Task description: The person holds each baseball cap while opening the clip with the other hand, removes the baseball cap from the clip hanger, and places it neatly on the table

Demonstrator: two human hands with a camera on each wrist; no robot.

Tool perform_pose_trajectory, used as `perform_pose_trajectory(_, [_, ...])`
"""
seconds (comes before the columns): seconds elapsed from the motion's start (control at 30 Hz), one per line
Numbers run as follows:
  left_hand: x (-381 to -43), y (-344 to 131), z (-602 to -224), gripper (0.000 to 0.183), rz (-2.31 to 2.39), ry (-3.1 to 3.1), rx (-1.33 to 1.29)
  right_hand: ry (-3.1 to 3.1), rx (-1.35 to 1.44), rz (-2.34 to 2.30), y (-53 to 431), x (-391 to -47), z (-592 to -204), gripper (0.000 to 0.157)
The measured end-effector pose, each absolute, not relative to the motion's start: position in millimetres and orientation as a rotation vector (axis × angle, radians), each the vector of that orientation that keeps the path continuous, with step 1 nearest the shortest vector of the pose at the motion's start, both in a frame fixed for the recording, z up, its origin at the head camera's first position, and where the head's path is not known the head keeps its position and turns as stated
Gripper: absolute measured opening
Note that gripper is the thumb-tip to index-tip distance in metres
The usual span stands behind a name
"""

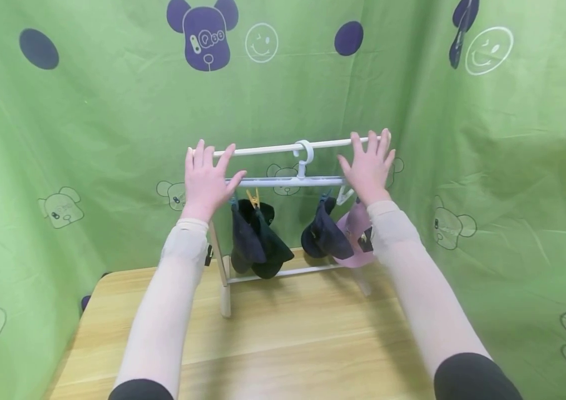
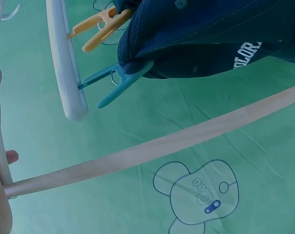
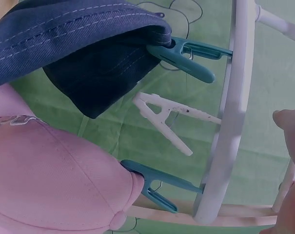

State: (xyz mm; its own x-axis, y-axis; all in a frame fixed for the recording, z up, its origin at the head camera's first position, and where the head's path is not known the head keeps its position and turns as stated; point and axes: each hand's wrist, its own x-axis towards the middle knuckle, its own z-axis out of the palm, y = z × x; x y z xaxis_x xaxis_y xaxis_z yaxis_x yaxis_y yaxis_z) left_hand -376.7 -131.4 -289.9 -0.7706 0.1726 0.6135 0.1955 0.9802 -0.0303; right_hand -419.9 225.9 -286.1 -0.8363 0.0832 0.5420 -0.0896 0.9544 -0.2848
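Head camera, left to right: before a green curtain point(image 1: 113, 111) printed with bear faces, a person's left hand point(image 1: 206, 183) lies over the left end of a white rail point(image 1: 268, 149), fingers straight and fanned, gripping nothing. Above it on the cloth, a purple bear face point(image 1: 206, 47) carries rounded, stylised lettering that I cannot read for certain from where I stand, and a winking smiley point(image 1: 261, 43) is printed beside it.

Under the rail, near the hanger's left end, a blue-green clip point(image 2: 123, 87) and a yellow clip point(image 2: 106, 35) pinch a navy cap point(image 1: 247, 241) and a black cap point(image 1: 274, 250). White capitals reading "OLOR" show on dark cap cloth in the left wrist view, the word cut short; which cap bears them I cannot tell.

At centre, the pale hanger point(image 1: 283, 181) hangs by its hook from the rail, above a wood-grain table point(image 1: 288, 339) where the stand rests. Farther right come a second navy cap point(image 1: 333, 236) in a teal clip point(image 3: 181, 63), a white clip point(image 3: 170, 135), and a pink cap point(image 3: 64, 175) in another teal clip point(image 3: 171, 179). Last, the right hand point(image 1: 369, 172) spreads across the rail's right end, fingers straight and apart, likewise holding nothing.
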Motion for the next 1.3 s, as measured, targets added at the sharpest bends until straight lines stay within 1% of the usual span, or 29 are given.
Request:
perform_pose_trajectory(1.03, [-365.3,-184.7,-286.4,0.066,-0.135,-2.442,-0.228,-2.519,0.03,0.349,167.4,-413.8,-288.1,0.071])
perform_pose_trajectory(1.3, [-364.6,-194.2,-285.9,0.066,-0.166,-2.449,-0.217,-2.526,0.025,0.313,157.0,-414.9,-289.4,0.073])
